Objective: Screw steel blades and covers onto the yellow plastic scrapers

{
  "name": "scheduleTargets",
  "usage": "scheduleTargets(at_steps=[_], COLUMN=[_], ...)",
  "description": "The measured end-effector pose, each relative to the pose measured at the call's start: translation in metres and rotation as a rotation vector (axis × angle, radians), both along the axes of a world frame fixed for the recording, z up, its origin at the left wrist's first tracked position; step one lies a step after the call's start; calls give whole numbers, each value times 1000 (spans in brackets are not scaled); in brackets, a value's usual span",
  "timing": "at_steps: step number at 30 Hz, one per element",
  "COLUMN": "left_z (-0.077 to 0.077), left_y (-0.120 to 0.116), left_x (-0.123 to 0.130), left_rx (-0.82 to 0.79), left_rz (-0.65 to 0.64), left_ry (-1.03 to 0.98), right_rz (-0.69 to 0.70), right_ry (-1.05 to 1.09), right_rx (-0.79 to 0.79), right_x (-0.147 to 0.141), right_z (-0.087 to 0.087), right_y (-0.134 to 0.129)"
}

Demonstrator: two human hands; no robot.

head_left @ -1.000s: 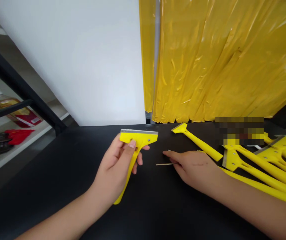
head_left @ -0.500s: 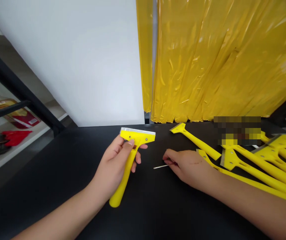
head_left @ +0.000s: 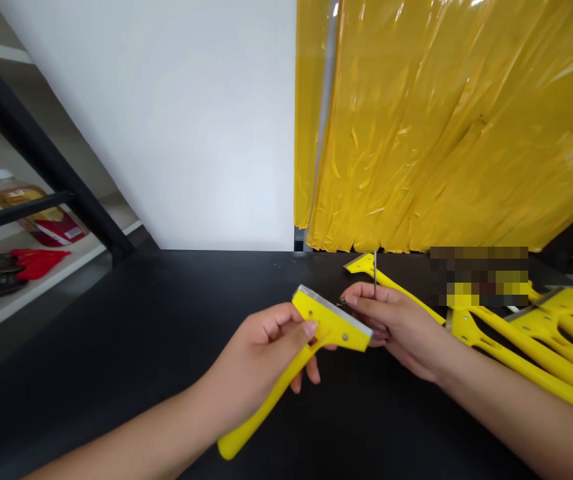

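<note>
A yellow scraper (head_left: 333,322) with a metal edge is held in my left hand (head_left: 271,343), thumb on the neck, its head tilted down to the right. One screw shows in the head's right hole; the left hole looks dark. Close by on the right, my right hand (head_left: 391,317) pinches a tiny screw (head_left: 341,304) between thumb and forefinger. A thin metal rod (head_left: 375,273) stands upright out of the same hand. Its lower fingers are partly hidden behind the scraper head.
One yellow scraper (head_left: 366,265) lies behind my right hand. Several more scrapers (head_left: 541,317) lie on the black table (head_left: 116,347) at right. Yellow-wrapped material (head_left: 441,133) and a white panel (head_left: 191,133) stand behind. A bottle (head_left: 41,213) is on the left shelf.
The scraper in my left hand has moved right and tilted clockwise. My right hand has lifted off the table and turned, its rod now upright. The view has shifted slightly.
</note>
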State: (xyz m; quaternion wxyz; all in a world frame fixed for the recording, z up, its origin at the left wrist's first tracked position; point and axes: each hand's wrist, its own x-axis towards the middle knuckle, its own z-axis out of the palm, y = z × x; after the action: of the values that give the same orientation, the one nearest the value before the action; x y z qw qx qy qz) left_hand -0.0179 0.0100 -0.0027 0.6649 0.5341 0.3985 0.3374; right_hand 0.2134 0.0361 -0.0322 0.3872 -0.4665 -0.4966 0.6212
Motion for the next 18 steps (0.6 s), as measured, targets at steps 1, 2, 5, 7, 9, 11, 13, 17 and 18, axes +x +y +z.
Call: scheduleTargets(at_steps=[1,2,5,7,9,11,13,17,18], left_z=[-1,-2,-4,-3,-2,-1,1,1,0], left_y=[-4,-8,-15,-16,-14,-13,-12,-10,-9], left_x=[1,2,2,0,0,-1,0,0,0], left_rx=[10,22,61,105,147,168,174,187,191], left_rz=[-34,-62,-120,-130,-122,-110,-90,-52,-54], left_ry=[17,32,72,103,122,116,89,42,41], right_rz=[24,54,125,143,150,159,167,214,231], right_ry=[48,88,178,220,255,280,313,399,415], right_rx=[-44,-86,-176,-203,-212,-220,-234,-271,-279], right_x=[-2,-4,-8,-7,-5,-2,0,2,2], right_z=[2,4,7,7,6,5,4,6,7], right_y=[-4,-8,-18,-20,-19,-18,-17,-17,-16])
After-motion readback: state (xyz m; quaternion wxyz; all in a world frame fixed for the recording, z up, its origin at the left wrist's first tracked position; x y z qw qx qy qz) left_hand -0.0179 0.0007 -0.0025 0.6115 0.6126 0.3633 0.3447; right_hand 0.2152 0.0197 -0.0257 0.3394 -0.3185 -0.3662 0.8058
